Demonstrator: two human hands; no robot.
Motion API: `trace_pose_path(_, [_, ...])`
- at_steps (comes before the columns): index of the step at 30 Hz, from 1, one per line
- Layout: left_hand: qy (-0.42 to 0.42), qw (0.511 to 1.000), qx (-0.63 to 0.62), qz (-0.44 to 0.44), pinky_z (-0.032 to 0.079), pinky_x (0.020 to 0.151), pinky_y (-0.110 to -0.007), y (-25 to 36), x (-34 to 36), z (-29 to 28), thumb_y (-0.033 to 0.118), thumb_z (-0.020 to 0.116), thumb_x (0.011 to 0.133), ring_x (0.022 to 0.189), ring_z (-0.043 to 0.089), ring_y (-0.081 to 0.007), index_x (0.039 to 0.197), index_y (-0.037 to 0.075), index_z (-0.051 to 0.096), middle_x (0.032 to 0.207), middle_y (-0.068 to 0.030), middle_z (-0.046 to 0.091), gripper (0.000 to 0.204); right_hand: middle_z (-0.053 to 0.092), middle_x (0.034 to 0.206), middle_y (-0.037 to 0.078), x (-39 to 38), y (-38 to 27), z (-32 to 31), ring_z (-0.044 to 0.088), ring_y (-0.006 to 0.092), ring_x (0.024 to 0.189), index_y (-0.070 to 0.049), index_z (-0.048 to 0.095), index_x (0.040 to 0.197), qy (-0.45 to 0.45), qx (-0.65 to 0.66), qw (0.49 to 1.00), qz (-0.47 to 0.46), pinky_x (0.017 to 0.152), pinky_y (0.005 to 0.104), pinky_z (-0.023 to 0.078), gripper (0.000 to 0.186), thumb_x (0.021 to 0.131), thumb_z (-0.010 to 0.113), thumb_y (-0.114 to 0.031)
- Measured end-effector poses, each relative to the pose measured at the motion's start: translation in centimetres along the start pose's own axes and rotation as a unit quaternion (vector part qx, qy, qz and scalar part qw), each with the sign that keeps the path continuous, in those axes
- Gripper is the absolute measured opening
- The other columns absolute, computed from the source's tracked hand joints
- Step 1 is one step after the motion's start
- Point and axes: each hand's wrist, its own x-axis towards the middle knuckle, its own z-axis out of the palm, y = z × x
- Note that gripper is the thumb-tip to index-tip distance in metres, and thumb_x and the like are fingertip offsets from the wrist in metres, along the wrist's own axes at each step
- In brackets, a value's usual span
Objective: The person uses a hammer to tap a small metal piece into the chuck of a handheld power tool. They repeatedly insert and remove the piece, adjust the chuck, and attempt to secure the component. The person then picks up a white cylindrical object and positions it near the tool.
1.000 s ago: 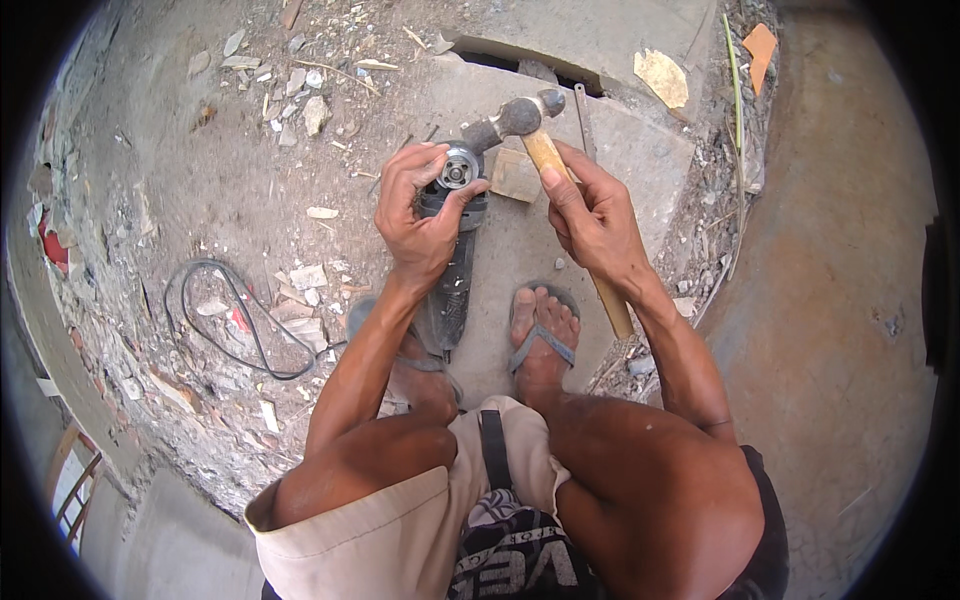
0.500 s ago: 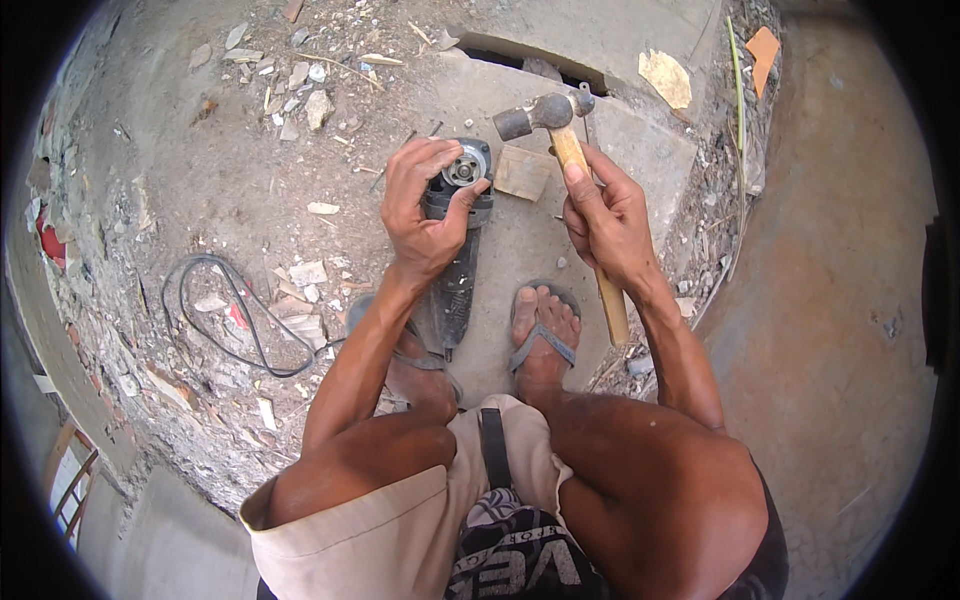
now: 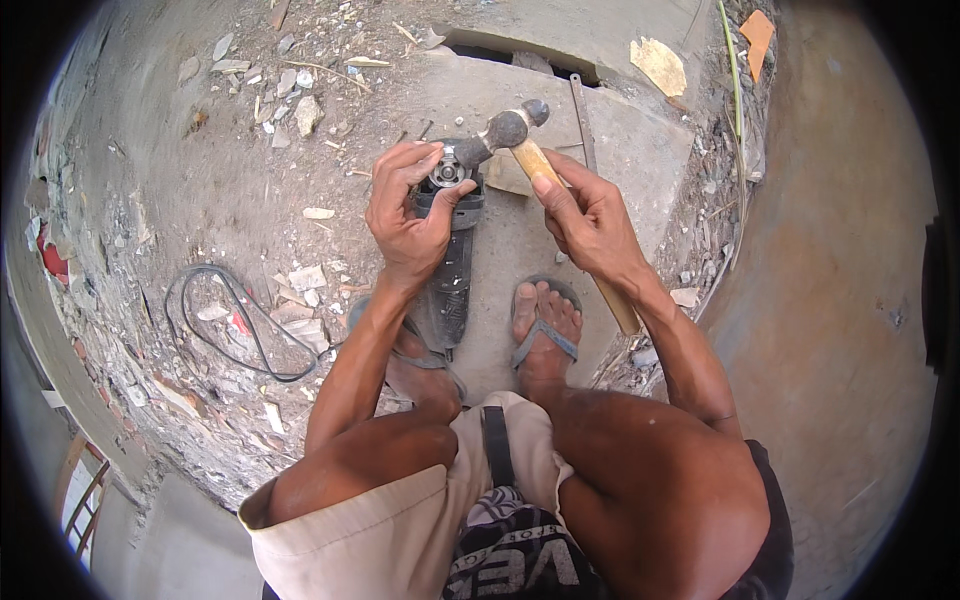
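Two bare hands work over a dusty concrete floor [image 3: 240, 190] that fills most of the view, littered with chips of rubble. On it lies a pale concrete slab [image 3: 620, 150], and the person squats at its near edge, both feet in flip-flops [image 3: 545, 335] planted under bent knees. A black cable [image 3: 225, 320] loops across the floor, well to the left of the feet.

Next in size is the angle grinder [image 3: 450, 270], a dark, long-bodied tool lying on the slab between the feet, its round head pointing away from the person. The left hand [image 3: 410, 220] grips it at the head end: thumb and fingers [image 3: 415, 160] are closed around the round metal hub, with the palm resting over the body.

A hammer [image 3: 535, 160] with a wooden handle slants from the lower right up toward the grinder. The right hand [image 3: 590, 220] is clenched tight around the handle just below the head, thumb laid along the wood, while the rest of the handle sticks out behind the wrist. The hammer's metal head [image 3: 508, 128] sits right at the grinder's hub, touching or just beside it; which, I cannot tell.

Smallest, a thin metal rod [image 3: 582, 120] lies on the slab beyond the hammer.
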Motion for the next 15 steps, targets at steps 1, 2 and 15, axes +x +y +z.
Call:
trace_pose_path(1, [-0.006, 1.0, 0.003, 0.009, 0.053, 0.101, -0.043, 0.0, 0.0, 0.0, 0.003, 0.091, 0.075, 0.114, 0.067, -0.0312, 0.112, 0.001, 0.073, 0.117, -0.0127, 0.074, 0.041, 0.056, 0.073, -0.003, 0.0, -0.1, -0.1, 0.049, 0.0016, 0.06, -0.001, 0.058, 0.147, 0.008, 0.039, 0.999, 0.018, 0.053, 0.0207, 0.038, 0.045, 0.111, 0.057, -0.029])
trace_pose_path(2, [-0.012, 1.0, 0.006, 0.017, 0.053, 0.101, -0.043, -0.1, 0.1, 0.0, 0.002, 0.091, 0.075, 0.114, 0.067, -0.031, 0.112, 0.001, 0.073, 0.117, -0.0128, 0.074, 0.041, 0.056, 0.072, -0.003, 0.0, -0.3, 0.0, 0.049, 0.0014, 0.06, -0.001, 0.058, 0.147, 0.016, 0.077, 0.996, 0.036, 0.052, 0.0206, 0.037, 0.045, 0.111, 0.057, -0.029])
trace_pose_path(15, [-0.008, 1.0, 0.007, 0.013, 0.053, 0.101, -0.043, 0.1, 0.1, 0.4, 0.0, 0.089, 0.076, 0.113, 0.067, -0.0306, 0.111, 0.001, 0.072, 0.116, -0.0136, 0.074, 0.039, 0.047, 0.065, -0.006, -0.1, 1.4, 0.2, 0.041, 0.0038, 0.051, -0.004, 0.056, 0.149, 0.022, 0.043, 0.999, -0.016, 0.047, 0.0233, 0.033, 0.045, 0.112, 0.058, -0.029])
